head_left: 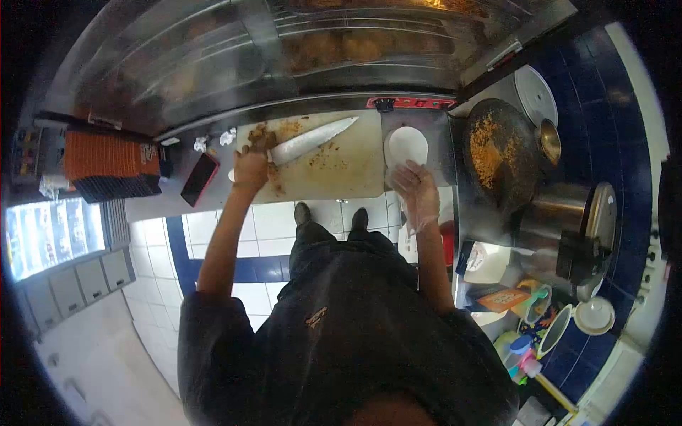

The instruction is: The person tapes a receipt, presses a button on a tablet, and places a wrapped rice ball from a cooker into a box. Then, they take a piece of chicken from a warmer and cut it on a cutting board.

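A large chef's knife (316,140) lies low over the cutting board (362,167), its tip angled up to the right. Around its handle my left hand (251,167) is closed. Brown chopped bits (330,160) are scattered on the board, with a darker clump beside the handle. My right hand (418,190), in a clear plastic glove, is at the near side of a white bowl (407,144) just right of the board. Its fingers curve against the bowl's side; the thumb is not clearly visible.
Left of the board are a phone (200,179), crumpled white paper (227,136) and a stack of orange-edged boxes (112,156). On the right stand a dark pan (522,135) with orange-brown crumbs and a steel pot (550,220). A glass-fronted cabinet (341,57) rises behind the counter.
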`<state>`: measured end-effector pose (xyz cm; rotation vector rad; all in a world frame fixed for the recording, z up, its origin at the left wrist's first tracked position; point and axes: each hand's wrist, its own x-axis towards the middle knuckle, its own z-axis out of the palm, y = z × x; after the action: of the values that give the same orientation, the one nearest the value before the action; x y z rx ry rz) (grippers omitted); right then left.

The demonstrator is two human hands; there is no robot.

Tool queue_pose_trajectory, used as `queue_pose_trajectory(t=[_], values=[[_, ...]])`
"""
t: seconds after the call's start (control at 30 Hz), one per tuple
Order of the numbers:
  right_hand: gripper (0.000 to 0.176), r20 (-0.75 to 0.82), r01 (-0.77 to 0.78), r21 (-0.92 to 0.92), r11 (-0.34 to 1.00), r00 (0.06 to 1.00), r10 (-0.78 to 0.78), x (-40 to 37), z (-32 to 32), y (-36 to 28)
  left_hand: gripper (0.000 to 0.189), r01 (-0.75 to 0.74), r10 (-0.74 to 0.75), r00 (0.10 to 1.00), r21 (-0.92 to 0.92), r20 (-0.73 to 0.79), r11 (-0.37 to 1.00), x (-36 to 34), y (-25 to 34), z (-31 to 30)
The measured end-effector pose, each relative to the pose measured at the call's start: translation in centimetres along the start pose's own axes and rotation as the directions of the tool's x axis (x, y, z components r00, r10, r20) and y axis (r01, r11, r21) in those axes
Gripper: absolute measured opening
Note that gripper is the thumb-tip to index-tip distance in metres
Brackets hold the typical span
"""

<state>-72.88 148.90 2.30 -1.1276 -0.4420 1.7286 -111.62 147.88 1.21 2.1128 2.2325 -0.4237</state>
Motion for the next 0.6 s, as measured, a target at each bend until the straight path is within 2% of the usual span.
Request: queue_pose_trajectory(t=[0.03, 0.07, 0.1, 0.17, 0.2, 0.23, 0.3, 0.37, 0.4, 0.43, 0.5, 0.6], values=[[0.058, 0.028, -0.013, -0.043, 0.999, 0.999, 0.014, 0.2, -1.2, 0.1, 0.060, -0.050, 0.047, 0.997, 0.042, 0.062, 0.998, 0.3, -0.2, 0.1], [0.058, 0.046, -0.033, -0.060, 0.998, 0.998, 0.036, 0.2, -1.7, 0.0, 0.032, -0.077, 0.076, 0.980, 0.000, -0.185, 0.997, 0.5, -0.7, 2.1], [0.056, 0.032, -0.070, -0.140, 0.988, 0.997, 0.075, 0.0, -1.9, 0.2, 0.032, -0.051, 0.049, 0.984, -0.005, -0.170, 0.999, -0.3, -0.3, 0.6], [0.054, 0.023, -0.124, -0.221, 0.967, 0.991, 0.133, 0.0, -2.9, 0.6, 0.034, -0.046, 0.069, 0.992, -0.207, 0.105, 0.977, -1.6, 0.0, -2.3], [0.052, 0.071, -0.156, -0.200, 0.967, 0.982, 0.173, 0.1, -3.8, 0.9, 0.041, -0.102, 0.097, 0.995, -0.252, -0.031, 0.962, -3.0, -0.4, -0.1], [0.051, 0.114, -0.191, -0.180, 0.965, 0.970, 0.213, 0.0, -4.7, 1.2, 0.041, -0.086, 0.086, 0.996, -0.252, -0.013, 0.964, -4.4, 0.0, 2.3], [0.049, 0.135, -0.217, -0.204, 0.954, 0.959, 0.247, -0.5, -6.0, 1.6, 0.045, 0.144, -0.111, 0.987, -0.313, 0.119, 0.939, -9.3, 4.6, 0.4], [0.048, 0.171, -0.220, -0.221, 0.950, 0.950, 0.260, -0.6, -6.5, 2.0, 0.041, 0.292, -0.308, 0.951, -0.437, 0.035, 0.851, -12.8, 9.0, 4.5], [0.047, 0.156, -0.219, -0.232, 0.948, 0.953, 0.259, -1.0, -6.8, 2.3, 0.038, 0.339, -0.397, 0.918, -0.559, 0.018, 0.757, -14.0, 11.5, 5.0], [0.046, 0.137, -0.218, -0.243, 0.945, 0.957, 0.256, -1.3, -7.2, 2.5, 0.036, 0.364, -0.481, 0.876, -0.673, 0.014, 0.644, -14.6, 14.0, 5.4], [0.046, 0.155, -0.223, -0.259, 0.940, 0.951, 0.268, -2.2, -7.9, 3.3, 0.031, 0.306, -0.536, 0.840, -0.740, -0.087, 0.600, -15.0, 17.4, 8.9], [0.045, 0.161, -0.228, -0.294, 0.928, 0.946, 0.283, -3.9, -8.8, 4.3, 0.025, 0.294, -0.541, 0.838, -0.776, -0.072, 0.558, -15.2, 19.2, 11.1]])
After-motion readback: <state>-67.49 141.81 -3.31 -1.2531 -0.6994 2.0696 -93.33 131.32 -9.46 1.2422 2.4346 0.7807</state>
